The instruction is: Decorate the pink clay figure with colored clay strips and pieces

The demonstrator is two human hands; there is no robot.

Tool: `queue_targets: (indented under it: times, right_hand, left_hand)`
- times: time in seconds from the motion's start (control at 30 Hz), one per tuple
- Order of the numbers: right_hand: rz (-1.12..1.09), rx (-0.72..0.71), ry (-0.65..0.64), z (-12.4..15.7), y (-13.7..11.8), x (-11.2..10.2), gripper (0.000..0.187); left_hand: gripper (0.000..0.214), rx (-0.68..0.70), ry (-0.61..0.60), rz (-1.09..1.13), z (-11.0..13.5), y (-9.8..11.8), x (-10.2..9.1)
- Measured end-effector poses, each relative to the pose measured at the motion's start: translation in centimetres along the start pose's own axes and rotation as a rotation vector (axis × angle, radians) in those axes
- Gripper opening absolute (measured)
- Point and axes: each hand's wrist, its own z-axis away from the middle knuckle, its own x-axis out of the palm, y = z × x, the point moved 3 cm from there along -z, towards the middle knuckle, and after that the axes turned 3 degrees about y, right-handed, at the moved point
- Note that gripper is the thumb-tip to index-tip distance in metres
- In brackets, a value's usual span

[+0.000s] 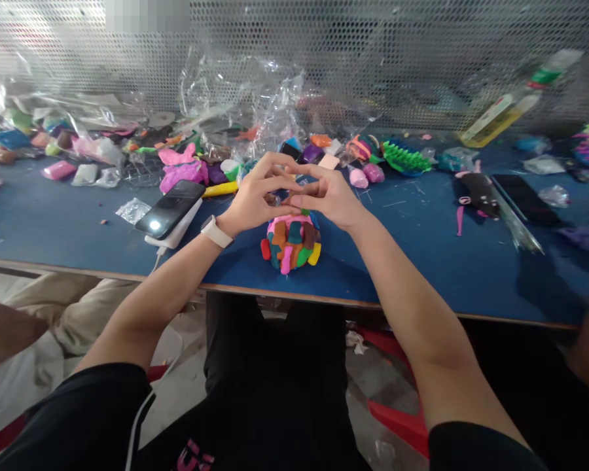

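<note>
A rounded clay model (292, 245), covered in short strips of many colours, sits on the blue table near its front edge. Just above and behind it, my left hand (260, 194) and my right hand (330, 195) meet, fingertips touching with the fingers bent. A small bit of something brownish shows between the fingers, too little of it visible to name. My left wrist wears a watch with a white band (216, 231). A yellow clay stick (220, 190) lies beside my left hand, and pink clay lumps (366, 175) lie beyond my right.
Left of my hands, a phone (171, 208) with its light on rests on a white block with a cable. Clay pieces and clear plastic bags (245, 98) line the back. To the right are a tilted bottle (513, 104), a dark mouse-shaped item (476, 194) and another phone (525, 198).
</note>
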Motion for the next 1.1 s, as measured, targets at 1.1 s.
queue_targets:
  times: [1.1]
  right_hand:
    - [-0.095, 0.01, 0.006, -0.4, 0.7, 0.5, 0.083]
  left_hand:
    - [0.053, 0.024, 0.095, -0.04, -0.1, 0.2, 0.3]
